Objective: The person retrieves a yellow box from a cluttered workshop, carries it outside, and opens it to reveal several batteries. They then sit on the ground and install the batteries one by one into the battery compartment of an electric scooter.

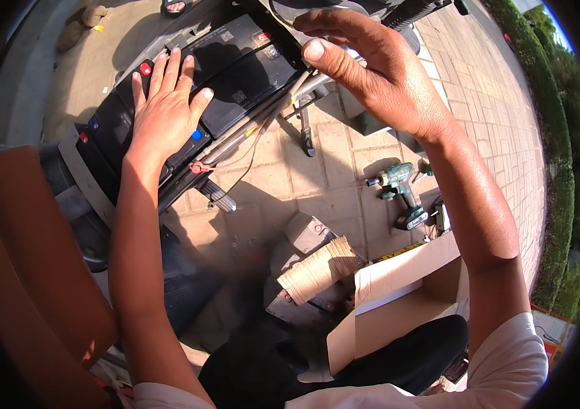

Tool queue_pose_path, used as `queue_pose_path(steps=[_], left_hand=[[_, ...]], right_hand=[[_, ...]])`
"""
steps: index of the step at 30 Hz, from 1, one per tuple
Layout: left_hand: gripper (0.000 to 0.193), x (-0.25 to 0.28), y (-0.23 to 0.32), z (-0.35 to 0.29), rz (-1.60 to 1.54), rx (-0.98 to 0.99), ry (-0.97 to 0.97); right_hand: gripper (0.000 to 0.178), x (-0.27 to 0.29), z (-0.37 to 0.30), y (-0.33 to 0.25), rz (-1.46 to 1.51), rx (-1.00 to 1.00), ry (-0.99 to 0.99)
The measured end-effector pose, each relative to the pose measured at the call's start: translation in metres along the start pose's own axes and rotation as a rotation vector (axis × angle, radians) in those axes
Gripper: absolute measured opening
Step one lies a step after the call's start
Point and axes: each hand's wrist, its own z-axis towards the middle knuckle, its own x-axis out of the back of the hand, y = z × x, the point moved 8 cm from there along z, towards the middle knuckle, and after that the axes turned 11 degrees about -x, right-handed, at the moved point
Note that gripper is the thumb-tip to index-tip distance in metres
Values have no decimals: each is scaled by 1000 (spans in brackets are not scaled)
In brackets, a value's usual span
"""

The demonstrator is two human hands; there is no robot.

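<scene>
My left hand (167,112) lies palm down with fingers stretched out across black batteries set side by side in a metal frame. One large black battery (245,88) is just right of it; another black battery (114,112) shows at its left. Red and blue terminal caps sit at their corners, with a blue cap (198,134) close to my left thumb. Raised above the frame's right end is my right hand (378,68), its thumb and curved fingers apart and nothing visible between them. A loose cable with a red end (199,167) hangs along the frame's near side.
A brown padded seat (31,259) fills the left side. On the paving are a green cordless drill (400,187), grey batteries (309,233) under a piece of corrugated cardboard (320,269), and an open cardboard box (406,279). A hedge (542,136) runs along the right.
</scene>
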Motion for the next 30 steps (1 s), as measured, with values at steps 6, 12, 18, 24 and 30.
queue_pose_path(steps=[6,12,18,24,30], left_hand=[[53,41,51,-39,-150,-137,178],[36,37,144,-102,-753,-221,24],[53,55,109,-80,-530,24,203],[69,15,58,35,-95,166,246],[44,11,115,108,-1037,-156,-174]], right_hand=[[47,-42,-194,122,-361,-536,-582],[69,-87,-285,136,-117,-784,-749],[39,-89,-300,136,-262,-749,-544],[38,-98,-302,126,-335,-718,-522],[38,-98,-311,135,-413,-754,-511]])
